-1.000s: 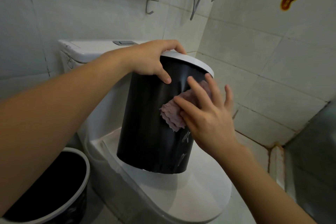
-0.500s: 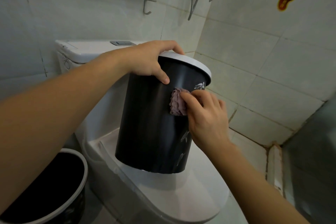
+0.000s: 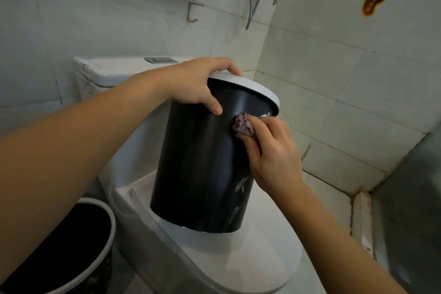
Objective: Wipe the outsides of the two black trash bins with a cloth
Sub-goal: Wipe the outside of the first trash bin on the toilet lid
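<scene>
While left hand (image 3: 199, 83) still grips bin (image 3: 202, 162) rim, right hand (image 3: 272, 150) pinching cloth (image 3: 243, 125) slid up twd rim.

At frame centre one bin (image 3: 205, 164) stands tilted on the toilet lid (image 3: 257, 255), the cistern (image 3: 114, 71) behind it at upper left, while a second bin (image 3: 71, 250) sits on the floor at lower left.

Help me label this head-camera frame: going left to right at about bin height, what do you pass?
Floor bin → left hand gripping the rim of the bin on the toilet lid → purple cloth → right hand → corner wall tiles.
</scene>
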`<state>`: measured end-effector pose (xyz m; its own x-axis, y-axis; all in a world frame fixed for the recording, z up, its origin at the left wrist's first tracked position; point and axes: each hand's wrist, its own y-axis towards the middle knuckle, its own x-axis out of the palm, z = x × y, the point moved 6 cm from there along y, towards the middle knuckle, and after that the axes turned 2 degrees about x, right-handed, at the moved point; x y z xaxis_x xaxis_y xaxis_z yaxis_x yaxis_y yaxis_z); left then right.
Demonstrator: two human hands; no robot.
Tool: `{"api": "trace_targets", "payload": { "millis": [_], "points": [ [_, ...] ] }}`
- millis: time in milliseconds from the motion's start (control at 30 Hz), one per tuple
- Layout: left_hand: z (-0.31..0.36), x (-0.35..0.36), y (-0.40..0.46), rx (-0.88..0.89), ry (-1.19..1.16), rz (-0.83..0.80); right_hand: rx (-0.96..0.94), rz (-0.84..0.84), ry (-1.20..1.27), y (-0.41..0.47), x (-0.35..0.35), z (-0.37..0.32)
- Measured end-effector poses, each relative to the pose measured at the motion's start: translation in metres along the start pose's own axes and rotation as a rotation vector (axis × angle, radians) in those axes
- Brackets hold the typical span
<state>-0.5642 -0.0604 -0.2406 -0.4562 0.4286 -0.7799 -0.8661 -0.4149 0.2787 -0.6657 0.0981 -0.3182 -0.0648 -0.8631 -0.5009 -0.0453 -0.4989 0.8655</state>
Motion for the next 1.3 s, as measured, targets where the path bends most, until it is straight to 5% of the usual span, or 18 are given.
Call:
{"api": "trace_targets", "payload": {
  "millis": [167, 867, 1300],
  "points": [
    [0.001, 0.000, 0.000, -0.002, -0.012, -0.008, 0.009, -0.047, -0.086, -0.006, 0.004, 0.000],
    [0.013, 0.003, 0.013, -0.036, 0.170, -0.041, 0.306, 0.005, 0.284, -0.020, 0.011, 0.014],
    [0.007, 0.003, 0.010, 0.050, -0.004, 0.059, 0.319, 0.080, 0.259, -0.015, 0.005, 0.020]
  ]
}}
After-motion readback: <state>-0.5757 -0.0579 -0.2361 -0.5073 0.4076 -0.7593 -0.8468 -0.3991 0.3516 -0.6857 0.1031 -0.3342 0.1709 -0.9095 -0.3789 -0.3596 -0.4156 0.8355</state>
